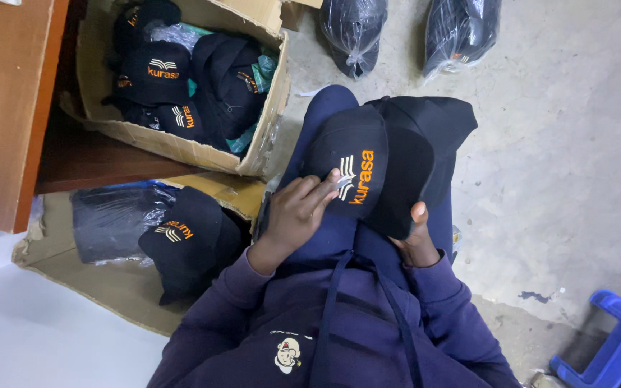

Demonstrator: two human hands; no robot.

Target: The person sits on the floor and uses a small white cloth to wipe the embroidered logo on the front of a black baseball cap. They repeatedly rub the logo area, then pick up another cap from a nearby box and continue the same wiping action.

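A black cap (368,172) with orange and white embroidery on its front rests on my lap, on top of more black fabric (433,122). My left hand (297,212) lies against the cap's front, fingertips pinching a small pale bit at the white embroidery. My right hand (418,233) grips the cap from underneath at its brim, with only the thumb and wrist showing. I wear a dark purple hooded top (325,323) with drawstrings.
A cardboard box (264,136) at upper left holds several black caps. Another cap (188,241) lies on flattened cardboard (109,287) beside a plastic-wrapped bundle (113,219). Two black plastic bags (353,32) sit on the concrete floor. A wooden desk (8,108) stands left, a blue stool (616,345) lower right.
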